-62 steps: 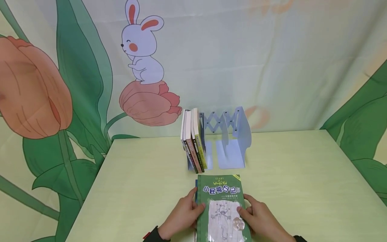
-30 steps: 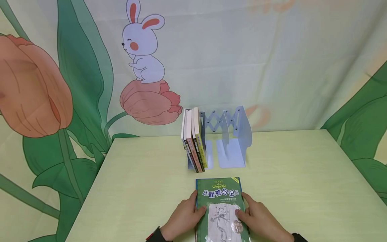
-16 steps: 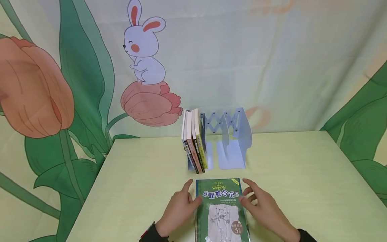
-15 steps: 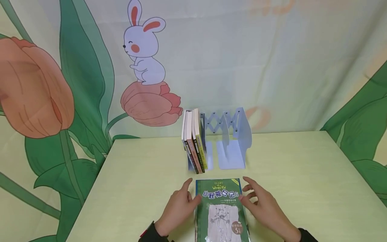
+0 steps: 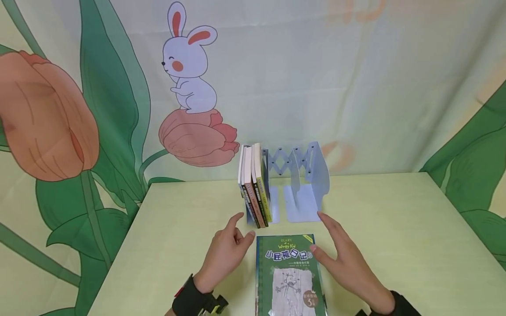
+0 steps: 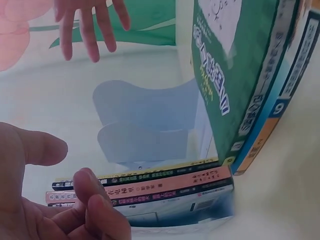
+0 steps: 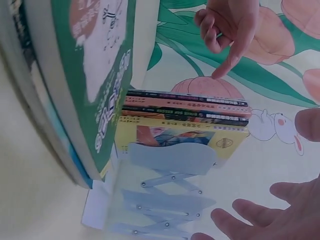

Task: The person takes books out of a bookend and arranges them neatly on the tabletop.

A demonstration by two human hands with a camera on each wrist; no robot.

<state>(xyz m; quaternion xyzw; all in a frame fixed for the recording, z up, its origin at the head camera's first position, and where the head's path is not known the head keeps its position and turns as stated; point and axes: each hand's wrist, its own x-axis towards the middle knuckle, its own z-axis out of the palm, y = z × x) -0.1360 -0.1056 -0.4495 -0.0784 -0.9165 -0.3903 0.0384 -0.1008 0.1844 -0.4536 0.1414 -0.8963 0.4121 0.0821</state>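
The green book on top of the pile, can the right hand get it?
Probably yes. The right hand is right beside the green book, holding nothing, and I see nothing on top of it or in between. The left hand is on the other side.

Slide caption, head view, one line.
Left hand and right hand, both empty, near a green book; behind it, books stand in a blue bookend.
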